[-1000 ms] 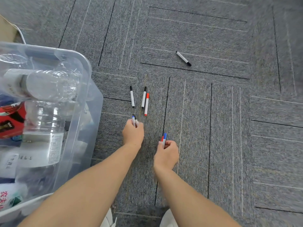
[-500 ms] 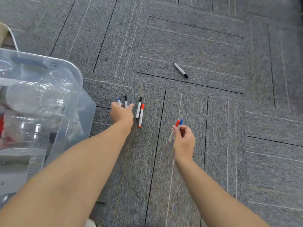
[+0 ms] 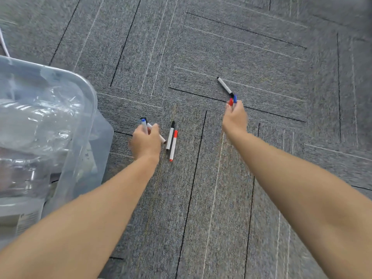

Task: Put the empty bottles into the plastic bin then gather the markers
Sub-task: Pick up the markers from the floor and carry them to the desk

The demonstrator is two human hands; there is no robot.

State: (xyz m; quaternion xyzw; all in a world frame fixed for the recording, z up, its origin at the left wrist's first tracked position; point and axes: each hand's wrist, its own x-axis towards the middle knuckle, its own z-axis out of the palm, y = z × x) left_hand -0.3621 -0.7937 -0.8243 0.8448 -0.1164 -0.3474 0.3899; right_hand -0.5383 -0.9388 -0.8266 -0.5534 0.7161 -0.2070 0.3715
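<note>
My left hand (image 3: pixel 145 142) is shut on two markers, a blue-capped one (image 3: pixel 144 124) and a black-capped one whose white barrel sticks out to the right. Just right of it a black-capped marker (image 3: pixel 170 134) and a red-capped marker (image 3: pixel 173 144) lie side by side on the carpet. My right hand (image 3: pixel 234 118) is shut on a red-capped and a blue-capped marker (image 3: pixel 233 100), their caps pointing up. A lone black-capped marker (image 3: pixel 225 86) lies right beyond those caps. The clear plastic bin (image 3: pixel 88 109) at the left holds empty bottles (image 3: pixel 34 121).
Grey carpet tiles (image 3: pixel 201 47) cover the whole floor. The bin's rounded corner stands close to my left hand. A white cable (image 3: pixel 3 43) shows at the far left edge.
My left hand has reached forward and taken a second marker. My right hand, holding its two markers, has moved forward and right up to the lone black-capped marker.
</note>
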